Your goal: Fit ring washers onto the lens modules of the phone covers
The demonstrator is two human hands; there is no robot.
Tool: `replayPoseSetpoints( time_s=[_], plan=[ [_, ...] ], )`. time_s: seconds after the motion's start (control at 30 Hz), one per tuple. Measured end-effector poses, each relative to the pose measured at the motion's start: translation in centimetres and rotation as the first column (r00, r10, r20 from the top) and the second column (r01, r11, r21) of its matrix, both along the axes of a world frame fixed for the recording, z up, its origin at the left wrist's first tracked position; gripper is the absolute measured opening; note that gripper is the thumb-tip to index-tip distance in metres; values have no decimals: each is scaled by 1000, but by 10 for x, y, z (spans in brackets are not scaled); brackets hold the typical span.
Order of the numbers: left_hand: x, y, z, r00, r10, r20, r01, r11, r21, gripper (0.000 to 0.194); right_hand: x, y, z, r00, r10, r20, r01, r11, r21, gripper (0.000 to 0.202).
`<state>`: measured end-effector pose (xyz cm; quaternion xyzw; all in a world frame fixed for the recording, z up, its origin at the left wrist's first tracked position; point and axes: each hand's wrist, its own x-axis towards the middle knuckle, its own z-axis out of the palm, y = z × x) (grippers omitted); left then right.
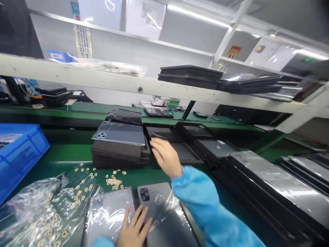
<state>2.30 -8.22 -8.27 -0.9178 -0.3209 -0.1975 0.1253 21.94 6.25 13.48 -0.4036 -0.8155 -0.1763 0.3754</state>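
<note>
The green bench (68, 151) carries a blue bin (25, 157), a clear plastic bag (48, 209), loose pale rings (113, 181), a dark stack (115, 153), black trays (194, 160) and, apparently directly, two film-covered panels (110, 207).

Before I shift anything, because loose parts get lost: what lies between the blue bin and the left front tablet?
Crumpled clear plastic and many small tan rings lie there, as the head view shows.

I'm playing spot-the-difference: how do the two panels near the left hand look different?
The left panel looks pale silver; the right panel is darker grey. The left panel's camera patch looks faint; the right panel's is black. Both lie side by side.
</note>
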Motion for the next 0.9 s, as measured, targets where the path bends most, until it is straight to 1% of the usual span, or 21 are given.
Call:
replayPoseSetpoints(
  time_s=[0.03,0.1,0.13,0.17,0.2,0.23,0.27,0.3,0.37,0.47,0.53,0.57,0.6,0.63,0.67,0.7,0.73,0.77,0.8,0.83,0.9],
  plan=[
    [-1,1,-3,1000,-7,-2,7,1000,-9,63,-15,20,27,997,38,-64,-34,997,68,35],
    [-1,3,-5,1000,-16,-8,15,999,-36,78,-44,61,76,980,92,-176,-54,976,210,38],
    [-1,3,-4,1000,-15,-12,15,999,-51,82,-56,81,96,973,118,-199,-63,963,264,40],
    [-1,3,-3,1000,-13,-16,12,998,-65,84,-65,99,112,968,136,-210,-68,952,299,41],
    [-1,2,0,1000,-8,-17,7,997,-77,85,-72,115,123,963,146,-225,-69,945,320,40],
    [-1,0,3,1000,-2,-15,0,996,-90,85,-76,128,129,959,151,-239,-67,943,327,39],
    [-1,-2,7,1000,7,-12,-9,995,-104,84,-78,139,132,956,156,-249,-69,943,326,38],
    [0,-4,12,1000,18,-7,-18,992,-121,83,-78,147,133,953,161,-257,-73,945,319,38],
    [-1,-10,22,999,37,5,-36,985,-167,81,-75,155,133,950,156,-270,-71,951,299,38],
    [-1,-15,34,999,45,21,-38,967,-253,76,-69,149,140,957,93,-273,-18,964,265,33],
    [-1,-16,38,999,43,31,-32,952,-305,71,-66,133,143,968,61,-243,-4,973,231,29],
    [0,-16,39,998,42,35,-28,945,-326,68,-65,121,140,970,70,-235,-18,976,215,30],
    [0,-16,39,998,42,41,-25,939,-344,66,-65,104,132,963,123,-238,-76,977,198,31],
    [1,-15,40,998,43,48,-23,934,-357,65,-63,85,120,943,186,-277,-137,973,186,30],
    [1,-15,41,998,43,55,-20,930,-366,64,-61,62,101,913,260,-315,-218,962,163,26],
    [2,-15,41,997,44,63,-17,928,-372,63,-57,38,78,896,273,-351,-268,961,64,22],
    [3,-16,42,997,45,70,-15,927,-376,62,-52,14,51,895,232,-382,-278,958,-67,19],
    [3,-16,43,996,47,78,-14,926,-378,61,-44,-8,22,894,184,-408,-282,940,-194,15],
    [4,-17,43,995,50,85,-14,925,-380,61,-36,-28,-7,905,131,-405,-281,899,-336,11],
    [4,-18,44,994,52,92,-13,924,-381,60,-26,-44,-35,911,64,-407,-261,854,-450,10],
    [5,-19,46,992,64,106,-18,922,-387,58,-9,-64,-83,919,-16,-393,-216,814,-539,24]
  ],
)
